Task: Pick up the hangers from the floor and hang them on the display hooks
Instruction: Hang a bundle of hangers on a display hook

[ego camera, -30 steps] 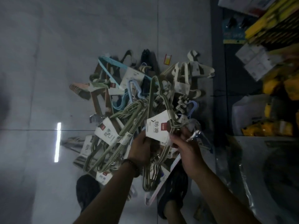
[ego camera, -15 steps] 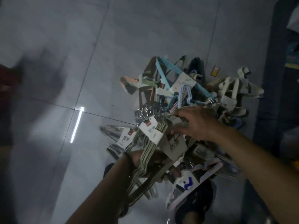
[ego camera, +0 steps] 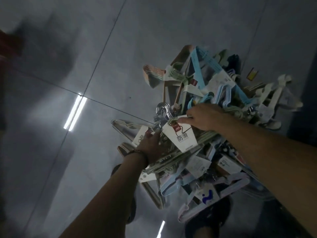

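Grey tiled floor (ego camera: 120, 48), pretty dim, with a strip light glaring off it. The person has a bundle of striped hangers (ego camera: 164, 163) lifted just above the pile of hangers (ego camera: 202, 66) that's lying on the tiles. Their left hand (ego camera: 151, 145) is wrapped around the bundle's neck just under the chrome hooks (ego camera: 162, 111). Their right hand (ego camera: 204, 119) pinches the same bundle right at the top edge of its card label (ego camera: 181, 139). No display hooks anywhere in view, so nothing's hung yet.

What could go wrong, at a guess:
- the bundle's lower ends sit right in among the other hangers, so pulling up could drag a few along or flip the heap over
- that fingertip pinch is by the card, and a hard tug might rip the label off its thin black loop
- those chrome hooks are bunched together and could snag on something
- the lilac hanger (ego camera: 231, 185) lies just beside the person's shoe (ego camera: 211, 219), so one step could crack it or cause a slip

Writing: the card reads 防滑 under a red patch; the finer print below is too small to read. A second label (ego camera: 139, 137) by the left hand shows only part of a character. Another tag (ego camera: 207, 196) has a blue squiggle. A small red-and-yellow tag (ego camera: 252, 74) beyond the pile can't be read.
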`<state>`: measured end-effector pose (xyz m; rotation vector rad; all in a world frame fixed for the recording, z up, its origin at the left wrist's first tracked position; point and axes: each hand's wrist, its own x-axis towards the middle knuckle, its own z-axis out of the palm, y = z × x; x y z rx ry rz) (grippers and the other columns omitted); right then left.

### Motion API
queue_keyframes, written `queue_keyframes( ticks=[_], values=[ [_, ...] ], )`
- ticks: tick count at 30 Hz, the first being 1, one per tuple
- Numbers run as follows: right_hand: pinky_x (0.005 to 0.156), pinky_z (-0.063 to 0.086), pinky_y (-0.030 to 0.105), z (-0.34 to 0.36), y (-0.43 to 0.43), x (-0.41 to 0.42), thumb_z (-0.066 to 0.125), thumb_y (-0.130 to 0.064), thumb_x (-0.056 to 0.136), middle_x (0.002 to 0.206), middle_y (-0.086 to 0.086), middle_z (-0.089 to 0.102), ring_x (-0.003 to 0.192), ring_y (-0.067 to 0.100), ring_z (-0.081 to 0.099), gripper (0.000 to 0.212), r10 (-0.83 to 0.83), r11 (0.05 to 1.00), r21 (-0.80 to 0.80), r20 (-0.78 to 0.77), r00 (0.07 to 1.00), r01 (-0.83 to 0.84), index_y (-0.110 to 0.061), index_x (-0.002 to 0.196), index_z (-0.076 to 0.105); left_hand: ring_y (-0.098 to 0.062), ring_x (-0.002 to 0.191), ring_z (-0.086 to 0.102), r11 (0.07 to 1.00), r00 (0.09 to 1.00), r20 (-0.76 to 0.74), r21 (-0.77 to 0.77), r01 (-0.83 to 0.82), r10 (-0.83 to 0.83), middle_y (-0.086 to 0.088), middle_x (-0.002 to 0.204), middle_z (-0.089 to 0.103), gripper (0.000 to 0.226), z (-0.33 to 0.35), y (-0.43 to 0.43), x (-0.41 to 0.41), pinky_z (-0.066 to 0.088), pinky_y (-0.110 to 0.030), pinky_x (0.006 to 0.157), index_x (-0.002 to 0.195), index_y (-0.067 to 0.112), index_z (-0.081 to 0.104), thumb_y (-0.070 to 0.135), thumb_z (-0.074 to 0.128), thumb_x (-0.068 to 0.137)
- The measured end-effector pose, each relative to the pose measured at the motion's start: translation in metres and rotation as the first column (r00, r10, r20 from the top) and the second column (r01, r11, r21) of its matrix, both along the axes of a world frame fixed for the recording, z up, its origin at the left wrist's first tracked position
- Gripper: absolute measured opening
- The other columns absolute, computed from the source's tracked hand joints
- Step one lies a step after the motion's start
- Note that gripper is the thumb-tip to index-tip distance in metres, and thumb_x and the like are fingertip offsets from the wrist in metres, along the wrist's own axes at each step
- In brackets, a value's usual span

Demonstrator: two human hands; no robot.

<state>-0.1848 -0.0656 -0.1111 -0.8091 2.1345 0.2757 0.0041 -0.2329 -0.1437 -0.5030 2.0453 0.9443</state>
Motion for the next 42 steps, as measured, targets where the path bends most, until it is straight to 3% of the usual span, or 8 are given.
queue_keyframes(
  ticks=[3,8,14,19,31,34,38,42],
  values=[
    [0.088,0.051,0.044,-0.020,0.000,0.012,0.038,-0.086,0.090,0.123,0.017,0.065,0.113,0.036,0.060,0.083,-0.025,1.000,0.003,-0.089,0.996,0.025,-0.013,0.126,0.053,-0.040,0.142,0.046,0.993,0.998,0.019,-0.102,-0.063,0.066,-0.018,0.161,0.039,0.075,-0.028,0.007,0.001,0.046,-0.046,0.111,0.164,0.023,0.019,0.030,0.059,0.101],
    [0.100,0.035,0.051,-0.031,0.029,0.020,0.050,-0.077,0.088,0.121,0.015,0.062,0.120,0.035,0.049,0.077,0.091,0.973,-0.175,-0.299,0.950,-0.148,-0.013,0.132,0.050,-0.039,0.117,0.064,0.983,0.994,0.028,-0.154,-0.100,0.106,-0.020,0.129,0.067,0.053,-0.048,0.017,0.001,0.056,-0.046,0.097,0.149,0.020,0.044,0.023,0.061,0.099],
    [0.095,0.053,0.052,-0.031,0.014,0.009,0.071,-0.085,0.065,0.144,0.019,0.035,0.121,0.041,0.050,0.112,-0.163,0.975,-0.162,-0.077,0.984,0.149,-0.017,0.145,0.033,-0.039,0.101,0.069,0.949,0.976,-0.118,-0.238,-0.205,0.182,-0.018,0.114,0.073,0.045,-0.048,0.030,0.004,0.059,-0.047,0.084,0.143,0.028,0.049,0.016,0.054,0.100],
    [0.094,0.051,0.035,-0.029,-0.013,-0.005,0.062,-0.095,0.065,0.143,0.008,0.059,0.119,0.028,0.060,0.107,-0.210,0.977,0.096,0.284,0.936,0.190,-0.022,0.143,0.055,-0.038,0.099,0.070,0.927,0.959,-0.225,-0.290,-0.236,0.173,-0.016,0.113,0.074,0.038,-0.030,0.029,0.009,0.052,-0.040,0.073,0.139,0.026,0.054,0.016,0.052,0.102],
    [0.097,0.052,0.035,0.140,0.039,-0.012,0.065,-0.101,0.050,0.135,0.000,0.065,0.110,0.022,0.064,0.110,-0.315,0.938,-0.033,0.327,0.891,0.344,-0.028,0.132,0.063,-0.022,0.079,0.066,0.950,0.882,-0.462,-0.307,-0.061,-0.092,-0.002,0.101,0.076,0.031,0.134,0.022,-0.005,0.049,-0.030,0.063,0.136,0.033,0.061,0.028,0.054,0.106],
    [0.103,0.044,0.033,0.200,0.074,0.009,0.068,-0.090,0.066,0.157,0.000,0.050,0.136,0.024,0.053,0.105,-0.429,0.863,-0.098,0.378,0.820,0.496,-0.029,0.150,0.052,-0.029,0.087,0.070,0.947,0.889,-0.421,-0.319,0.044,-0.183,-0.004,0.103,0.076,0.026,0.198,0.033,-0.017,0.056,-0.036,0.069,0.131,0.035,0.060,0.034,0.053,0.106],
    [0.088,0.047,0.030,0.246,0.105,0.030,0.064,-0.087,0.075,0.142,0.000,0.064,0.118,0.020,0.061,0.087,-0.520,0.770,-0.153,0.413,0.748,0.619,-0.027,0.137,0.066,-0.033,0.094,0.071,0.932,0.901,-0.337,-0.326,0.161,-0.273,-0.007,0.108,0.076,0.022,0.261,0.053,-0.024,0.054,-0.037,0.070,0.127,0.032,0.060,0.035,0.052,0.106],
    [0.103,0.048,0.034,0.257,0.140,0.049,0.066,-0.089,0.070,0.149,-0.003,0.058,0.129,0.019,0.058,0.099,-0.546,0.738,-0.153,0.436,0.715,0.657,-0.025,0.145,0.059,-0.019,0.090,0.069,0.964,0.926,-0.270,-0.113,0.242,-0.264,-0.002,0.112,0.074,0.028,0.277,0.069,-0.015,0.055,-0.030,0.072,0.130,0.031,0.060,0.023,0.060,0.103]
  ],
)
